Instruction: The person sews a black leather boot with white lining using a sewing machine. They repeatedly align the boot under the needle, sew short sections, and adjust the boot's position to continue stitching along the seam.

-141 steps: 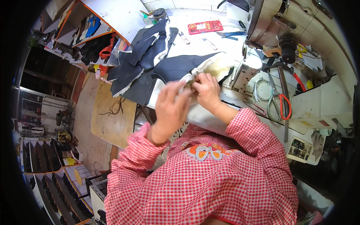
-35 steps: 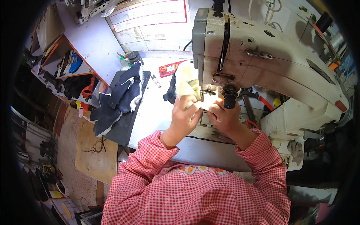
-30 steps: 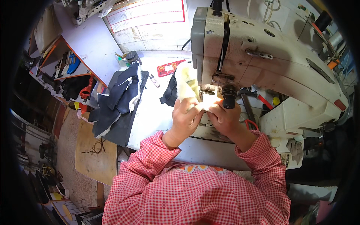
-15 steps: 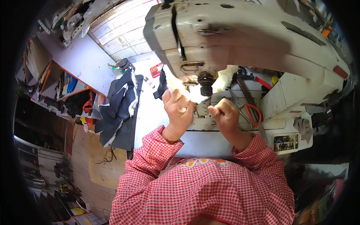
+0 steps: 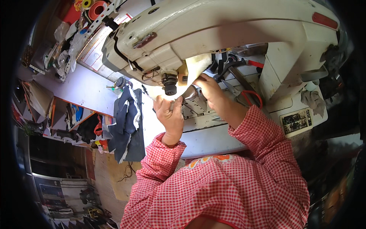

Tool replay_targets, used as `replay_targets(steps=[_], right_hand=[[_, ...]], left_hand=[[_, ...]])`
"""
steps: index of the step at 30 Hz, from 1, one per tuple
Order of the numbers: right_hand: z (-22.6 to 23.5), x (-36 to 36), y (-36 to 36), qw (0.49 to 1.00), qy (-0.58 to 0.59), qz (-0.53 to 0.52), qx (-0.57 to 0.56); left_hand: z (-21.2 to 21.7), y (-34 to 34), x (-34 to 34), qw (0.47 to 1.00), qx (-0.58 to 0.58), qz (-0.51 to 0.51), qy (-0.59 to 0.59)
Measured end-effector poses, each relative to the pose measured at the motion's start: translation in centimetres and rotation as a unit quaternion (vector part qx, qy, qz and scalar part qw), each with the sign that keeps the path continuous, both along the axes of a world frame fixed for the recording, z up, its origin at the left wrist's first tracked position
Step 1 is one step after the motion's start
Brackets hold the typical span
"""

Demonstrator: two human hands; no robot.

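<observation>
A pale cream fleece piece [image 5: 199, 68] stands partly raised under the arm of a large off-white sewing machine [image 5: 228, 24]. My left hand [image 5: 169, 117] is closed at its near, brightly lit edge, just below the machine's dark round needle-head knob [image 5: 170, 89]. On the piece's right edge my right hand [image 5: 211, 91] pinches with thumb and fingers. Beneath the hands lies the metal bed plate [image 5: 196, 107] of the machine. Glare and the machine head hide much of the piece and the needle.
Red-handled scissors [image 5: 253, 97] lie right of my right hand, with other tools behind. A small tray of metal parts [image 5: 296, 121] sits at the table's right corner, by a grey rag [image 5: 313, 101]. Black, white-edged pieces [image 5: 125, 110] lie on the left.
My right hand has moved up and away from me and now grips the fleece, whose right side is lifted. My left hand stays at the near edge. The whole view has shifted.
</observation>
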State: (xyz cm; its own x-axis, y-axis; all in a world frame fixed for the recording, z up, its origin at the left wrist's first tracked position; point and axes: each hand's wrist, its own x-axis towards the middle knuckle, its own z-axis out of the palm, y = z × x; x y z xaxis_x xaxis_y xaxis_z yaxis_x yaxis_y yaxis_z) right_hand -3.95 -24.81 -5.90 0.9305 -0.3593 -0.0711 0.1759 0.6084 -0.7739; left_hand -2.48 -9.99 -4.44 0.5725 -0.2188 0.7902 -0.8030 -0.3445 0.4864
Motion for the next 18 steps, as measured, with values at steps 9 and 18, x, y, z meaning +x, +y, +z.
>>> replay_targets(steps=[9,18], right_hand=[[-0.8,3.2,-2.7,0.993,0.08,0.085,-0.007],[-6.4,5.3,-3.7,0.996,0.02,0.061,0.066]], left_hand=[[0.1,-0.8,-1.2,0.997,-0.051,0.012,0.064],[-0.7,1.6,0.6,0.982,0.118,0.001,-0.144]])
